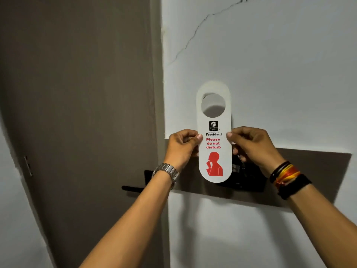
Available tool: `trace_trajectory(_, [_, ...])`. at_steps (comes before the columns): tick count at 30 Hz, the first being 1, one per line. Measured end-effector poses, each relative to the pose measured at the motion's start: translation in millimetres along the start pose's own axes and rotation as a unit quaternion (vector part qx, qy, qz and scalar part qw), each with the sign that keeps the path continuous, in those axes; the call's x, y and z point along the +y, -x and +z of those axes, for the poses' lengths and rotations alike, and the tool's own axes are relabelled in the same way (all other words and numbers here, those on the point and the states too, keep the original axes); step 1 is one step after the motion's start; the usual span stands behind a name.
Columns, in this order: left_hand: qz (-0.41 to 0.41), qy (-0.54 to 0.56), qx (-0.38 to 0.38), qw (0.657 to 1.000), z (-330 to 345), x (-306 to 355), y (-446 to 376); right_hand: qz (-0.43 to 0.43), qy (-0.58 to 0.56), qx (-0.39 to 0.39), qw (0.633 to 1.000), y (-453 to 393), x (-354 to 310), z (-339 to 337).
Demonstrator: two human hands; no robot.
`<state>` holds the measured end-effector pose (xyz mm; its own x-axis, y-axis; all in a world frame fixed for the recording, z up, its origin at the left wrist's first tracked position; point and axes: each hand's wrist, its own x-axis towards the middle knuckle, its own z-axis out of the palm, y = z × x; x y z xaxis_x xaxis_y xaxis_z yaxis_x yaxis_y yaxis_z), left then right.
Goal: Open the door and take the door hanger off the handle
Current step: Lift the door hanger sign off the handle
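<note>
A white door hanger [214,163] with a round hole at its top, red "Please do not disturb" text and a red figure is held upright in front of the white wall. My left hand [181,147] pinches its left edge and my right hand [253,146] pinches its right edge, both at mid-height. The hanger is off the handle. The grey-brown door [77,93] fills the left side, with its black lever handle [133,188] low down, partly hidden behind my left forearm.
A white wall [270,64] with a long crack runs up the right. A grey-brown panel [318,171] crosses it, carrying a black device [249,180] partly hidden by the hanger and my right hand. A metal latch plate [28,166] shows on the door's left edge.
</note>
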<state>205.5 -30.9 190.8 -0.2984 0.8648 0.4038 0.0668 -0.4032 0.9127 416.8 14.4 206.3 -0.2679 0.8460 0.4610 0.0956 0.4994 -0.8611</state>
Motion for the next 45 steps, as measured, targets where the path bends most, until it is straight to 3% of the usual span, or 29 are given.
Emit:
trace_trajectory(9, [-0.071,-0.004,-0.106,0.992,123,-61,63,0.105,-0.015,0.077,0.991,88,71,-107])
trace_trajectory(17, [-0.109,-0.051,-0.228,0.966,304,-114,126,0.189,-0.017,0.184,0.965,193,141,-276])
trace_trajectory(26, [-0.159,-0.064,-0.297,0.94,503,-208,249,0.313,-0.007,0.254,0.915,338,232,-442])
trace_trajectory(32, [-0.193,-0.086,-0.354,0.911,597,-260,325,0.404,-0.03,0.34,0.849,422,285,-513])
trace_trajectory(37, [-0.3,-0.111,-0.381,0.868,670,-295,362,0.477,-0.022,0.378,0.793,469,331,-565])
trace_trajectory(40, [-0.356,-0.138,-0.364,0.85,706,-313,374,0.521,-0.023,0.387,0.76,480,363,-586])
trace_trajectory(45, [-0.391,-0.153,-0.323,0.848,740,-337,382,0.578,-0.019,0.393,0.715,475,417,-609])
